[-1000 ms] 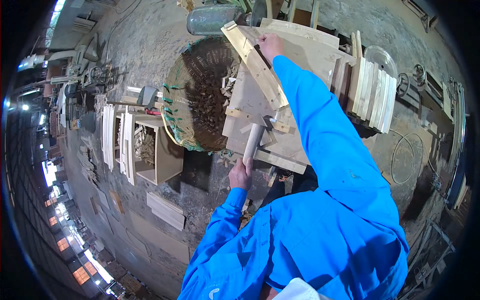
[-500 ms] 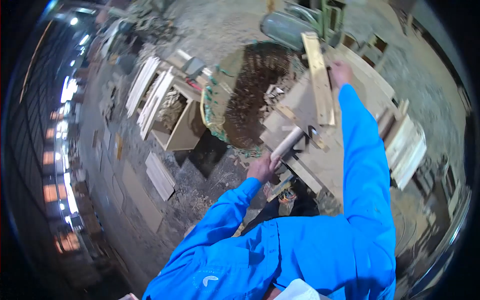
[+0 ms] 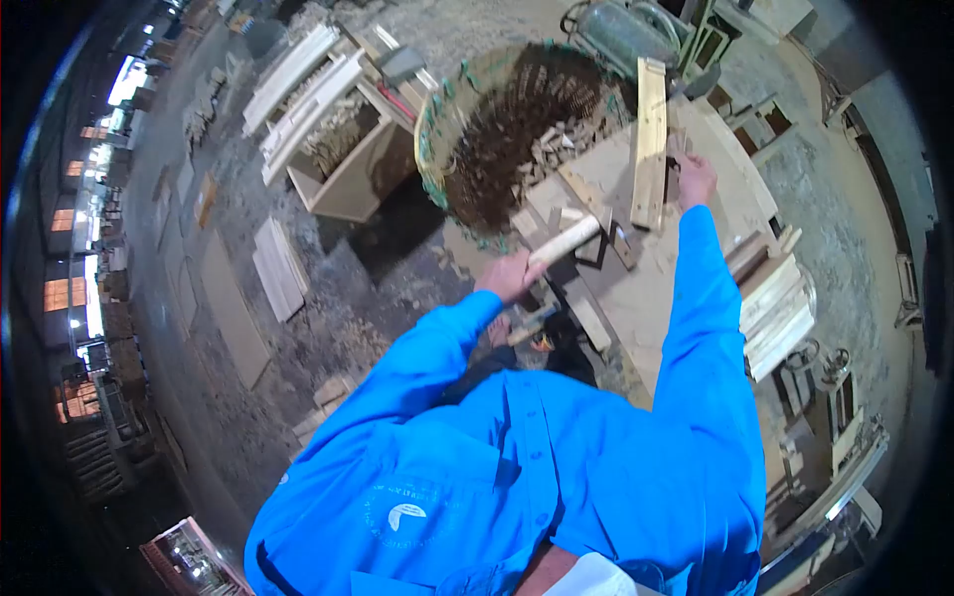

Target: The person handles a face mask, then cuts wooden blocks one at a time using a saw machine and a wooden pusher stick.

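Note:
My left hand [image 3: 508,276] is closed around one end of a pale, thick wooden stick [image 3: 566,242]. Its far end points over the board-topped worktable [image 3: 686,263], beside a dark angular piece [image 3: 593,248]. A long light wood plank [image 3: 650,139] lies on the worktable, reaching toward its far edge. Just right of that plank is my right hand [image 3: 698,182], its fingers bent together around a small dark item that is too small to name.
Beyond the worktable stands a round woven basket [image 3: 477,129] with wood offcuts inside. Left of it is a wooden box [image 3: 348,179] with pale boards on top. Stacked wood strips [image 3: 780,316] sit at the right. Loose boards [image 3: 278,270] lie on the floor.
My right hand has come nearer to me along the plank's right side. My left hand still grips the wooden stick. The whole view has shifted and turned somewhat.

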The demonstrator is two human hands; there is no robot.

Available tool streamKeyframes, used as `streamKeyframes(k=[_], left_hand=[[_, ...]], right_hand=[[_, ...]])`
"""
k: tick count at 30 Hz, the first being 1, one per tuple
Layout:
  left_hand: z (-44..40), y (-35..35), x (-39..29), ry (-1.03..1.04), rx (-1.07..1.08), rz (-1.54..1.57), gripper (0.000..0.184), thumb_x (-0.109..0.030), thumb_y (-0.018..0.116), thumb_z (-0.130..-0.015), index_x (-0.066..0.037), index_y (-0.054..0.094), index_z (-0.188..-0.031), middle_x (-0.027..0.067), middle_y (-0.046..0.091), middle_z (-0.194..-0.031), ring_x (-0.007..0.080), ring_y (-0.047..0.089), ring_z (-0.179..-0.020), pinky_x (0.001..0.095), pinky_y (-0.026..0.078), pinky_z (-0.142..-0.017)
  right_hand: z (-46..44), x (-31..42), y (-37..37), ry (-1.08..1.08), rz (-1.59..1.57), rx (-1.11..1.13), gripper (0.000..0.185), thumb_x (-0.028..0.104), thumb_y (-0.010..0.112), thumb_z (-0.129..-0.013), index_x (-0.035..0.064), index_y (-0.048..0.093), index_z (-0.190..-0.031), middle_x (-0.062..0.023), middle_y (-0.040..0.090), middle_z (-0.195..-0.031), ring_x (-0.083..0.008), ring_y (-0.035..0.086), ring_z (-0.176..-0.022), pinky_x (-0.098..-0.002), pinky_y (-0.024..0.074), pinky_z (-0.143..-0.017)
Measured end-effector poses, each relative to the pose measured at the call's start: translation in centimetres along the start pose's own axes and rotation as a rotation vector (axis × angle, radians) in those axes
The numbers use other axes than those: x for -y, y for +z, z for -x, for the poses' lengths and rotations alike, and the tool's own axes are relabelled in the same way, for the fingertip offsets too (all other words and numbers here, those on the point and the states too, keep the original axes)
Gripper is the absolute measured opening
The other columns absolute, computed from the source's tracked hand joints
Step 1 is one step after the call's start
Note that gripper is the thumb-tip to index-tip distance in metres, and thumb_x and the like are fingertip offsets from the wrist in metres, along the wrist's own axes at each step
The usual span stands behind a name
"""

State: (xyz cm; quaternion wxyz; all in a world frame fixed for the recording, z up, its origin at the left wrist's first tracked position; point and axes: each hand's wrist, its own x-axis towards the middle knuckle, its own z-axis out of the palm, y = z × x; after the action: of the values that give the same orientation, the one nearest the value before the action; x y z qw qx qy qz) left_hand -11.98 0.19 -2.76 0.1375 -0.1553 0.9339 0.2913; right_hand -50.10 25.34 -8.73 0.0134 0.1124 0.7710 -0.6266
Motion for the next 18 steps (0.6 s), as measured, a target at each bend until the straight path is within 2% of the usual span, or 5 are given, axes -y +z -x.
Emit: streamKeyframes(k=[5, 7, 9, 13, 18], left_hand=[[1.9, -1.2, 0.2, 0.007, -0.034, 0.051, 0.054, -0.055, 0.051, -0.103, -0.002, 0.061, -0.103, 0.0306, 0.07, -0.094, 0.0519, 0.067, -0.091, 0.0618, 0.051, -0.08], [2.2, -1.8, 0.8, 0.01, -0.065, 0.056, 0.053, -0.053, 0.053, -0.103, -0.001, 0.062, -0.101, 0.0298, 0.07, -0.094, 0.0513, 0.067, -0.091, 0.0613, 0.051, -0.08], [2.3, -1.8, 1.4, 0.02, -0.035, 0.07, 0.052, -0.053, 0.054, -0.103, -0.001, 0.062, -0.102, 0.0282, 0.071, -0.092, 0.0506, 0.067, -0.09, 0.0612, 0.051, -0.08], [3.1, -3.1, 1.4, 0.036, -0.019, 0.112, 0.054, -0.054, 0.052, -0.104, -0.001, 0.062, -0.101, 0.0262, 0.071, -0.09, 0.0487, 0.068, -0.089, 0.0603, 0.052, -0.079], [3.4, -2.1, 3.0, 0.057, -0.04, 0.138, 0.057, -0.055, 0.048, -0.105, -0.001, 0.063, -0.102, 0.0252, 0.072, -0.09, 0.0463, 0.07, -0.086, 0.0581, 0.054, -0.077]], right_hand=[[6.9, -0.2, -2.3, 0.119, -0.04, 0.069, 0.023, 0.012, 0.076, -0.093, -0.0035, 0.069, -0.109, -0.003, 0.069, -0.08, -0.0075, 0.06, -0.066, -0.0221, 0.0462, -0.056], [8.7, -3.3, -4.2, 0.134, 0.011, 0.112, 0.043, 0.011, 0.078, -0.092, -0.0109, 0.064, -0.126, -0.0068, 0.071, -0.092, -0.0121, 0.066, -0.076, -0.0253, 0.0513, -0.066], [13.8, -3.0, -6.1, 0.098, 0.094, 0.143, 0.045, 0.012, 0.075, -0.094, -0.0116, 0.062, -0.13, -0.0057, 0.07, -0.094, -0.0106, 0.065, -0.079, -0.0252, 0.0509, -0.067], [21.8, -4.0, -8.0, 0.091, 0.016, 0.018, 0.049, 0.012, 0.074, -0.097, -0.0123, 0.058, -0.137, -0.0055, 0.07, -0.096, -0.01, 0.064, -0.08, -0.0247, 0.0504, -0.068], [27.6, -3.3, -8.5, 0.12, -0.002, -0.014, 0.052, 0.011, 0.071, -0.098, -0.0124, 0.054, -0.141, -0.0061, 0.071, -0.097, -0.0087, 0.063, -0.078, -0.0225, 0.0503, -0.068]])
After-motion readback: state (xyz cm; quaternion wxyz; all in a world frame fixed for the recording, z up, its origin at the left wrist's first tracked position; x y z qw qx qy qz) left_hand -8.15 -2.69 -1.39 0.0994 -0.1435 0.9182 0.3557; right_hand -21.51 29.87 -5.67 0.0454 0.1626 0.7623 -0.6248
